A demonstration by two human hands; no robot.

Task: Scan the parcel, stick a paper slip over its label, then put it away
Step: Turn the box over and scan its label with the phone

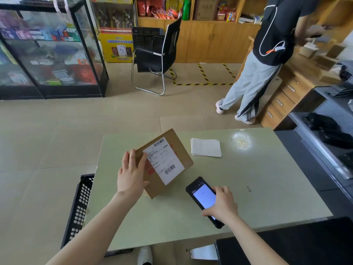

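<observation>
Status: the task appears to be at its first step. The parcel [164, 165], a flat brown cardboard box, sits on the pale green table [257, 188] and is tilted up on its near edge so that its white shipping label [163, 160] faces the person. The label is bare — no slip covers it — so sticking and putting away both remain to be done. Whether the scan has registered cannot be told; the scanner screen is lit but its text is too small to read.

The slips [206, 147], a small white stack, lie on the table beyond the parcel, apart from it and untouched.

Left hand [130, 175]: fingers extended and only slightly spread, laid flat against the parcel's left edge, with the thumb on the label side — a propping hold that keeps the box tilted.

Right hand [222, 204]: fingers curled narrowly around the lower part of the handheld scanner [203, 197], whose top end points toward the parcel, near its lower corner but not touching it.

A black perforated crate [80, 209] stands on the floor by the table's left edge; whether it is where the parcel belongs cannot be judged.
</observation>
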